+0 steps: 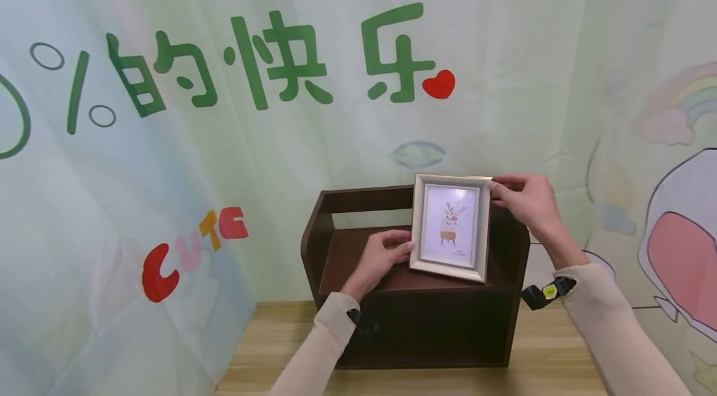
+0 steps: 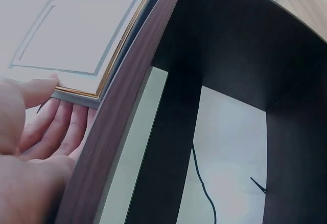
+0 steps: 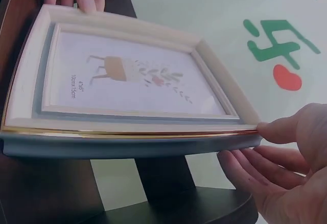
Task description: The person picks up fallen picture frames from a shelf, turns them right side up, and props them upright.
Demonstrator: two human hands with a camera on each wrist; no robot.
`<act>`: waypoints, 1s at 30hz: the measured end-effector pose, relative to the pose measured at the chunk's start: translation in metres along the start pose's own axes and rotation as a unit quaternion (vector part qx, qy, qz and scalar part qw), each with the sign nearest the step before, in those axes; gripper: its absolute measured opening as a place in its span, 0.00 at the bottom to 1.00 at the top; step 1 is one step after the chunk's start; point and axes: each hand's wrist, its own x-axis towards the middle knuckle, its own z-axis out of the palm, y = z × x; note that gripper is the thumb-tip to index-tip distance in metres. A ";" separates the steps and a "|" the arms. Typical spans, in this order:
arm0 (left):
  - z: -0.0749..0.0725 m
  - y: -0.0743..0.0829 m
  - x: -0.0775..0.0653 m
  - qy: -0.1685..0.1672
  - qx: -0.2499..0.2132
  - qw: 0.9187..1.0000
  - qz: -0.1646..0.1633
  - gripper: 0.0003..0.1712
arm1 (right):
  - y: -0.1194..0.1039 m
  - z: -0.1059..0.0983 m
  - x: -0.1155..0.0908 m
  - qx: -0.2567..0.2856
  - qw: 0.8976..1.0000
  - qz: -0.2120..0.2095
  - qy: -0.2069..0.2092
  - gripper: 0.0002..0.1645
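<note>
A cream picture frame [image 1: 449, 226] with a gold edge, holding a print of a plant in a brown pot, stands tilted over the top shelf of a dark brown shelf unit [image 1: 426, 321]. My left hand [image 1: 381, 257] pinches its lower left edge, thumb on the front and fingers behind, as the left wrist view shows. At the upper right corner my right hand [image 1: 529, 200] grips it between thumb and fingers. In the right wrist view the picture frame [image 3: 127, 86] lies across the middle. Whether its bottom touches the shelf I cannot tell.
The shelf unit's raised left side panel [image 1: 315, 240] and right side panel [image 1: 518, 259] flank the top shelf. Below it is an open dark compartment. The unit stands on a wooden surface [image 1: 280, 334], before a printed curtain [image 1: 336, 141] with green characters.
</note>
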 end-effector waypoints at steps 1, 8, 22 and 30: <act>0.000 0.000 -0.001 0.000 -0.001 1.000 -0.001 0.21 | 0.000 0.000 0.001 -0.004 1.000 -0.001 -0.001 0.30; 0.003 0.001 -0.009 -0.001 -0.022 1.000 -0.014 0.21 | 0.001 0.004 0.007 -0.014 1.000 -0.005 -0.011 0.30; 0.010 0.004 -0.016 -0.005 -0.051 0.999 -0.012 0.20 | 0.005 0.012 0.019 -0.018 1.000 -0.007 -0.005 0.29; 0.013 0.009 -0.019 -0.003 -0.029 1.000 -0.007 0.19 | 0.006 0.013 0.021 -0.028 1.000 -0.008 -0.003 0.29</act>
